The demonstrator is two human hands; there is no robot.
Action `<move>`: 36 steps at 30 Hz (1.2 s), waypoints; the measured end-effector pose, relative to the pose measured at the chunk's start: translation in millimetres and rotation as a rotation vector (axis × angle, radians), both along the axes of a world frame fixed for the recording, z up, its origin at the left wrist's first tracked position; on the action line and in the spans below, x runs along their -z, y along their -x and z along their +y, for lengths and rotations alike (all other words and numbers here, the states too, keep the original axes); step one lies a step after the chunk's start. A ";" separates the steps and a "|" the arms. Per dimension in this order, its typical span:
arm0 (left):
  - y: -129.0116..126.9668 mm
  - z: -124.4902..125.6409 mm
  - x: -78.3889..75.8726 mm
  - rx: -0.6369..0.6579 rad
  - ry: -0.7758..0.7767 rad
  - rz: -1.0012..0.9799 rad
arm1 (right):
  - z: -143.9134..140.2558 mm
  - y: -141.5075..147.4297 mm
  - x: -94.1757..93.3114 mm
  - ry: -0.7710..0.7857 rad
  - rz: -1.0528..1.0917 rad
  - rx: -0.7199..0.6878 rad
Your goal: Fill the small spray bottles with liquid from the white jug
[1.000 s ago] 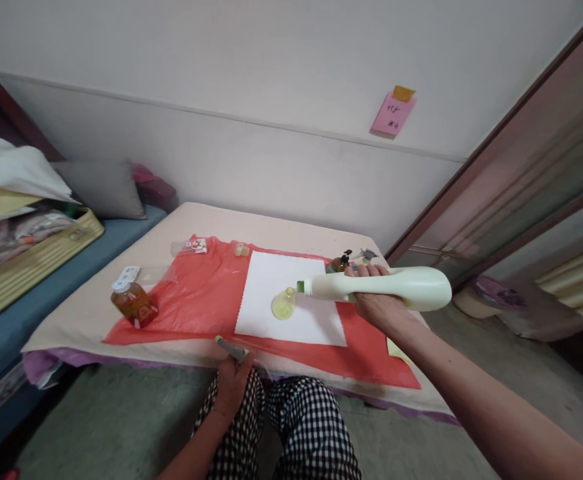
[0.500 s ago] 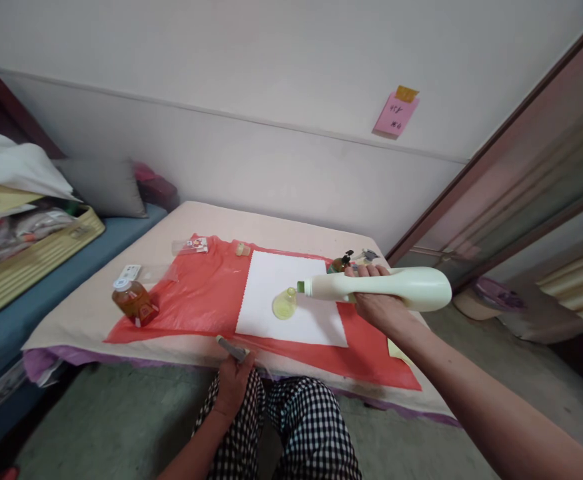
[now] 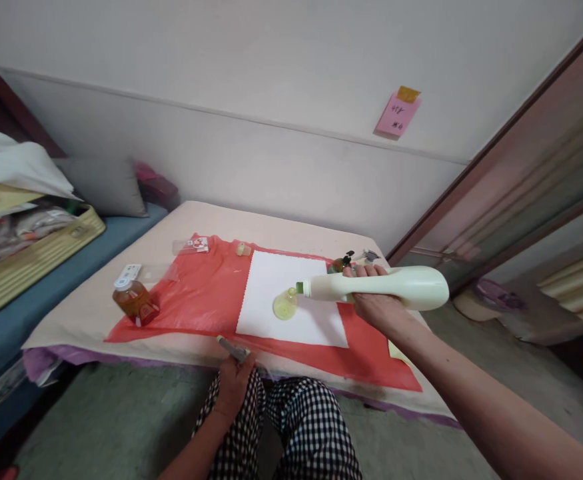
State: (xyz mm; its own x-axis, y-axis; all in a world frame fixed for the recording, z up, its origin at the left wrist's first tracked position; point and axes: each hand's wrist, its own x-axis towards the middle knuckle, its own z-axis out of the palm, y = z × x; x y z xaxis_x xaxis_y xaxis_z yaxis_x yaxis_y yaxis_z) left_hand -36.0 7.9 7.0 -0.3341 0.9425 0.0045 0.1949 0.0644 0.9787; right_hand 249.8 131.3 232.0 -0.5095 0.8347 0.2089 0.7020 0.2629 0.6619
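My right hand (image 3: 376, 287) is wrapped round a pale green plastic bottle (image 3: 418, 287), held nearly level above the bed. Its uncapped mouth points left, beside the neck of a small clear bottle (image 3: 285, 307) with yellowish-green contents. In this view I cannot tell whether the two mouths touch. The small bottle rests on a white sheet with scalloped edges (image 3: 266, 273). Low at the bed's front edge, my left hand (image 3: 235, 380) is closed on a short grey stick-like piece with a pale green tip (image 3: 232, 347); its exact kind is unclear.
Red plastic sheeting (image 3: 201, 293) covers part of the bed (image 3: 211, 217). On the left stands a jar of amber liquid (image 3: 136, 303), with clear packaging (image 3: 190, 245) farther back. A dark pump bottle (image 3: 340, 264) is partly hidden behind my right hand. A wall (image 3: 271, 160) bounds the back.
The pale green bottle has shifted very slightly left with my right hand. Otherwise there is only a slight shift of the camera.
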 end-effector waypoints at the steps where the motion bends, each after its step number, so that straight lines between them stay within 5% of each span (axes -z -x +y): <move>1: -0.1 0.0 -0.4 -0.003 -0.001 0.001 | 0.4 0.3 0.2 0.005 0.000 0.003; 36: -0.7 -1.4 5.0 0.032 0.029 -0.064 | -3.1 14.1 -12.7 -0.084 -0.049 -0.147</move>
